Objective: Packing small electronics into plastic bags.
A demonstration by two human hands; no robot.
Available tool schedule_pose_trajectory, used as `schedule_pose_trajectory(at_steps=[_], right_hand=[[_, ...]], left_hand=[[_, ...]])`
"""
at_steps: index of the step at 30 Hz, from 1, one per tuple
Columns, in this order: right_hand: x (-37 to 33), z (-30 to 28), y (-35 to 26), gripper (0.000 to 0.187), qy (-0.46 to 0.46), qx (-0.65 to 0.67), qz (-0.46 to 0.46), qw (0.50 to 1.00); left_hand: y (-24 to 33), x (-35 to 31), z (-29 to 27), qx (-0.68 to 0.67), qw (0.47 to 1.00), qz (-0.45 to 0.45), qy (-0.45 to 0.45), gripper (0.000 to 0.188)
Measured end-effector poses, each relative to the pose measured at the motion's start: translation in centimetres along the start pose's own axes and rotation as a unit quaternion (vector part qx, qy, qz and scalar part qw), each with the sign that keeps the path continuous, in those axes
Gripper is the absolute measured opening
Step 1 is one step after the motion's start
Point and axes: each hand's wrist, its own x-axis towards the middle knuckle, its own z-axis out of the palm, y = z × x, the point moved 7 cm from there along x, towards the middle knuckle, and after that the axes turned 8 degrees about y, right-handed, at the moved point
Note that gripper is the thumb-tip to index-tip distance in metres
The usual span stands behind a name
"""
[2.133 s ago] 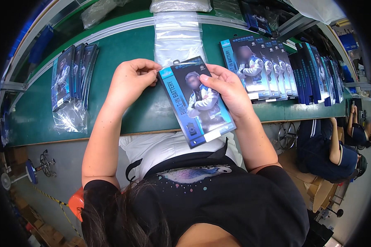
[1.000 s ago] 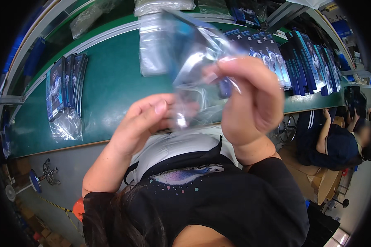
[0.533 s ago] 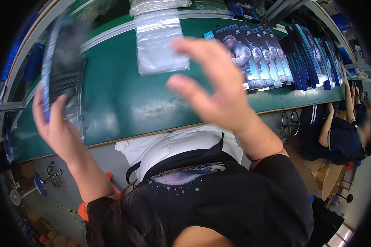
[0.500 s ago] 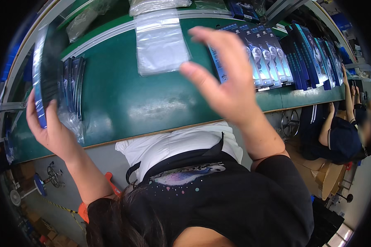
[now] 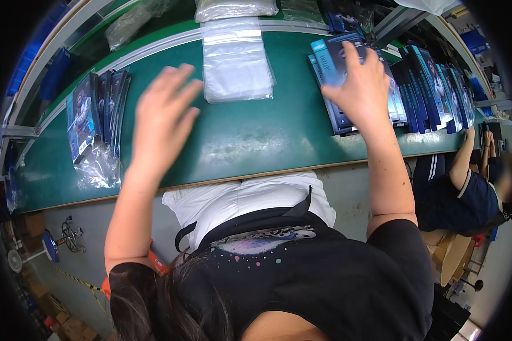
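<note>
My left hand (image 5: 164, 122) is blurred, empty, with fingers apart, above the green tabletop between the left group of boxes and the clear bags. To the right, my right hand (image 5: 363, 88) spans a flat dark-blue box (image 5: 327, 63), thumb at its left edge and fingers across its face. That box lies askew over the front of a row of similar boxes (image 5: 397, 111). On the left, a box in a clear bag (image 5: 84, 116) leans against several upright boxes (image 5: 117, 96). Flat clear plastic bags (image 5: 236, 65) lie at the middle back.
More upright boxes (image 5: 432, 85) line the table's right end. Bundled plastic (image 5: 236, 8) rests above the flat bags. The green table's (image 5: 233, 150) front edge runs before my waist. A metal frame surrounds the bench. Another person (image 5: 466, 193) works at far right.
My left hand has let go of the bagged box, now leaning by the left group, and moved right. My right hand has moved right onto the front box, which has shifted.
</note>
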Motion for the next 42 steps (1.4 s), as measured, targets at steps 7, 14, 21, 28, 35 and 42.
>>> schedule_pose_trajectory(at_steps=[7,14,21,28,35,42], right_hand=[[-2.5,-2.8,-1.7,0.098,0.030,0.537,0.049,0.842],[-7.8,6.0,-7.8,0.029,-0.352,0.820,0.285,0.351],[-8.3,3.5,-10.9,0.068,-0.188,0.558,0.080,0.804],[-11.5,-0.6,-14.5,0.097,-0.092,0.326,-0.160,0.927],[-9.1,0.3,-11.1,0.090,-0.061,0.535,-0.109,0.835],[-9.2,4.3,-9.1,0.036,-0.343,0.817,0.320,0.336]], left_hand=[[-0.7,0.3,4.9,-0.062,0.997,-0.024,-0.033,0.022],[-0.9,0.7,4.8,-0.209,0.971,-0.119,0.020,0.018],[-1.5,-0.2,5.4,-0.168,0.976,-0.123,0.065,0.015],[-1.9,-0.1,5.0,-0.208,0.963,-0.150,0.088,0.011],[-2.7,0.0,5.3,-0.292,0.925,-0.241,0.019,0.012],[-3.1,0.5,5.4,-0.271,0.929,-0.252,-0.021,0.011]])
